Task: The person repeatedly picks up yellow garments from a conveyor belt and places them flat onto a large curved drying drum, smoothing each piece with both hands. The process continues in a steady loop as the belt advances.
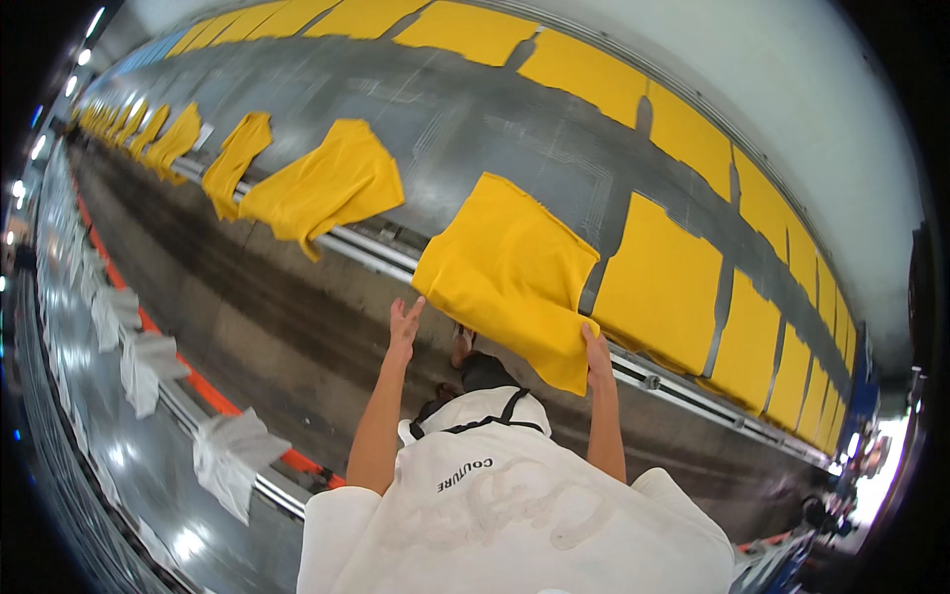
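Observation:
A yellow fabric panel (510, 267) lies partly on the long grey table, its near part hanging over the metal rail toward me. My right hand (598, 356) pinches its right edge near the lower corner. By the panel's lower left corner is my left hand (404, 325), fingers apart and pointing up; whether a fingertip touches the cloth is hard to tell. Flat on the table to the right lies another yellow panel (661, 282). Left of the held one, a crumpled yellow piece (332, 183) drapes over the rail.
The grey table (396, 94) curves away left and right, with several yellow panels (584, 74) along its far side. Its metal rail (371, 252) runs along the near edge. Behind the aisle floor (198, 257), white cloths (233, 455) hang on a second table with an orange edge.

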Demonstrator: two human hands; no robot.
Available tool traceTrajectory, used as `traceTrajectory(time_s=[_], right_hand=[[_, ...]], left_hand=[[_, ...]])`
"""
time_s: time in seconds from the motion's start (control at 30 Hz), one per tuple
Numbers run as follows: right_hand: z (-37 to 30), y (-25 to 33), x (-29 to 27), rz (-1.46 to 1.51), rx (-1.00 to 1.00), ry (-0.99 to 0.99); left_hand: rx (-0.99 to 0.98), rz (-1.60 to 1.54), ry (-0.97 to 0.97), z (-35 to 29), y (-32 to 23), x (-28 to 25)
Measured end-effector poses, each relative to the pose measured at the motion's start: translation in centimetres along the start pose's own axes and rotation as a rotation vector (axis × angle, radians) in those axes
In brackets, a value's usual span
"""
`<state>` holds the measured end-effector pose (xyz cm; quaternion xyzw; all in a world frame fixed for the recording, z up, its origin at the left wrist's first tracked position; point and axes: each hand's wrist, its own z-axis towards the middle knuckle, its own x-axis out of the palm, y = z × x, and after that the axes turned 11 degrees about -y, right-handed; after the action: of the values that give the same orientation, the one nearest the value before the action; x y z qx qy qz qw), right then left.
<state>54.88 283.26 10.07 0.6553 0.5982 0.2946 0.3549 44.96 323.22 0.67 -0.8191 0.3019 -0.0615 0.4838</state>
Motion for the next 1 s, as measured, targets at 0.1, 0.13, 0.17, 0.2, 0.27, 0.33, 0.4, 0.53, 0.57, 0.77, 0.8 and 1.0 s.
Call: traceTrajectory(time_s=[0.1, 0.13, 0.17, 0.2, 0.27, 0.33, 0.4, 0.53, 0.57, 0.77, 0.8, 1.0], right_hand=[[0.3, 2.9, 1.2, 0.1, -0.05, 0.005], [0.4, 3.9, 1.3, 0.149, -0.076, 0.032], [0.3, 3.8, -0.6, 0.227, -0.05, -0.032], [0.5, 4.4, -0.9, 0.31, -0.03, -0.05], [0.7, 5.7, -0.9, 0.423, -0.016, -0.05], [0.7, 8.0, -0.6, 0.49, -0.048, -0.023], [-0.3, 11.6, -0.5, 0.623, -0.122, -0.045], [-1.9, 16.2, -0.7, 0.751, -0.289, -0.172], [-1.6, 18.4, 0.1, 0.769, -0.348, -0.208], [6.7, 26.9, 7.0, 0.505, -0.419, -0.575], [8.2, 28.2, 8.2, 0.416, -0.408, -0.618], [14.9, 31.5, 8.7, 0.206, -0.531, -0.741]], left_hand=[[0.058, 0.032, 0.058, 3.8, -0.4, 1.7], [0.054, 0.054, 0.109, 4.9, -0.6, 2.0], [-0.056, 0.183, 0.213, 2.7, -2.3, 3.6], [-0.111, 0.225, 0.313, 2.3, -3.4, 3.4], [-0.233, 0.204, 0.532, 2.2, -5.3, 1.1], [-0.333, 0.083, 0.686, 1.8, -8.6, -1.6], [-0.354, -0.074, 0.743, -0.3, -14.6, -2.5], [-0.17, -0.247, 0.729, 2.2, -21.9, -5.4], [-0.098, -0.265, 0.721, 2.2, -24.9, -4.2], [0.439, 0.497, 0.19, 3.8, -39.6, 9.8], [0.411, 0.395, 0.271, 5.7, -40.5, 11.7], [0.404, -0.165, 0.517, 11.9, -43.4, 21.4]])
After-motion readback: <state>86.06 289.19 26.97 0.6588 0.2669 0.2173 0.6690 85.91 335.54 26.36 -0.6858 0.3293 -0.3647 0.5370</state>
